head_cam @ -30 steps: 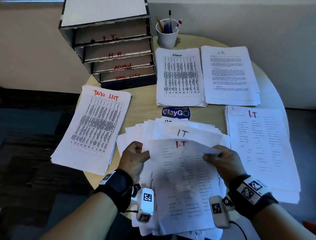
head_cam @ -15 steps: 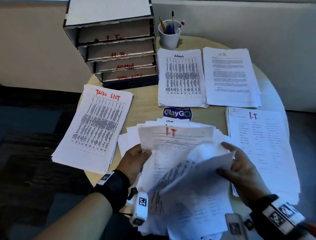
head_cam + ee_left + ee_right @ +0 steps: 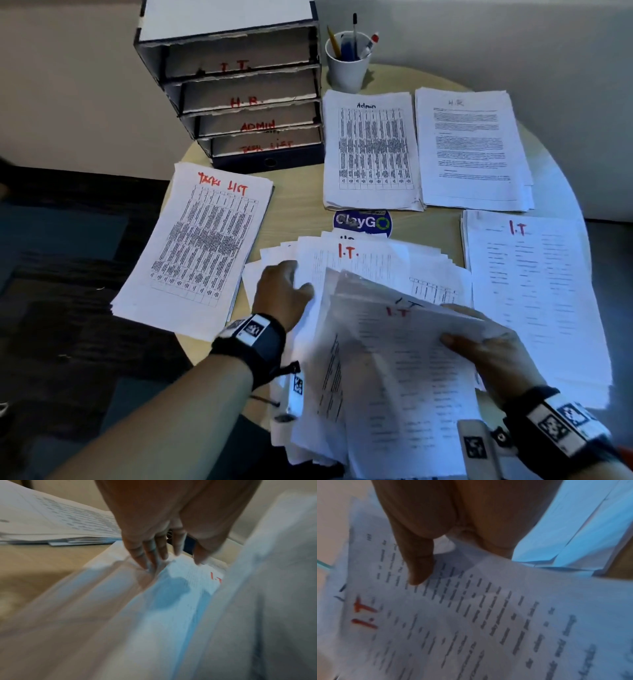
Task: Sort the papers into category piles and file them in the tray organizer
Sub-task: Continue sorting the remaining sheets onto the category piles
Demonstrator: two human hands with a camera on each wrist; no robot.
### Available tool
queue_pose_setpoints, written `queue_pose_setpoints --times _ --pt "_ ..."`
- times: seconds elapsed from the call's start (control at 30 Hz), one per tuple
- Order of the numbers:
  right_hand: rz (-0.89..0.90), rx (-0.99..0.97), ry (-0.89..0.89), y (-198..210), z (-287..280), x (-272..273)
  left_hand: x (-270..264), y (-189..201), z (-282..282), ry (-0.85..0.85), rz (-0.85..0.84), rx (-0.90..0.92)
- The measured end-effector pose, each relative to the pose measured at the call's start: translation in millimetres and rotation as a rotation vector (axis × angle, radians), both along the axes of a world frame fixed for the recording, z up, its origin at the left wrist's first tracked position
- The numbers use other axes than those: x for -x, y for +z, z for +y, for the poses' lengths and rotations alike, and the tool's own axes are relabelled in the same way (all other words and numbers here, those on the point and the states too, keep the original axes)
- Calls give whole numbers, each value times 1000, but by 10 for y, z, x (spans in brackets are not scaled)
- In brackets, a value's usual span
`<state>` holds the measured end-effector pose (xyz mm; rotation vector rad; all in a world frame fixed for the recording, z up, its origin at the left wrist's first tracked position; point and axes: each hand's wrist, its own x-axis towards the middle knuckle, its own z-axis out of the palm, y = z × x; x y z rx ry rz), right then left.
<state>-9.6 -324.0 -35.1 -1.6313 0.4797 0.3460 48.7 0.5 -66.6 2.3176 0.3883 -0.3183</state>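
Note:
A fan of unsorted papers (image 3: 359, 263) lies at the table's near middle, an "I.T." sheet on top. My left hand (image 3: 284, 294) rests on the fan's left edge; in the left wrist view its fingers (image 3: 150, 555) are straight and press down on the sheets (image 3: 171, 601). My right hand (image 3: 486, 346) pinches a lifted sheaf of I.T. sheets (image 3: 404, 370), thumb (image 3: 419, 568) on top of the printed page (image 3: 488, 615) and the other fingers hidden beneath. The tray organizer (image 3: 226, 85), labelled I.T., H.R., ADMIN and TASK LIST, stands at the back left.
Sorted piles ring the fan: Task List (image 3: 195, 246) at left, Admin (image 3: 371, 150) and H.R. (image 3: 474, 150) at the back, I.T. (image 3: 534, 301) at right. A white cup of pens (image 3: 347, 65) stands beside the organizer. The round table (image 3: 294, 202) drops to dark floor on the left.
My right hand has pulled the I.T. sheets off the fan and swung them toward the right and nearer me. My left hand has shifted from gripping the fan's edge to pressing on it.

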Motion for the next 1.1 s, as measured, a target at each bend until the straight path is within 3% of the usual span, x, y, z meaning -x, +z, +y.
queue_pose_setpoints --times 0.1,0.2,0.3,0.4,0.47,0.57,0.63,0.77,0.87,1.0,1.1 --pt "-16 -12 26 78 24 32 -161 -63 -97 -6 200 -97" --pt "-17 2 41 -14 25 48 -183 -77 -184 61 227 -163" --pt "-10 5 37 -42 35 40 -119 -108 -167 102 64 -181" --pt "-38 5 66 -81 12 37 64 -141 -56 11 -245 28" --pt "-44 -35 56 -157 -47 31 227 -20 -7 -69 -301 276" --pt "-105 -21 89 -188 -67 13 471 195 28 -140 -24 666" --pt "-113 -58 111 -131 -25 1 551 208 60 -148 92 775" --pt "-112 2 172 -50 67 -52 446 277 18 -32 213 865" --pt "-101 -53 66 22 108 -44 236 263 -50 165 235 837" --pt "-90 -85 131 194 77 47 115 227 -176 61 275 705" --pt "-90 -97 89 235 97 109 235 230 -230 67 358 924"
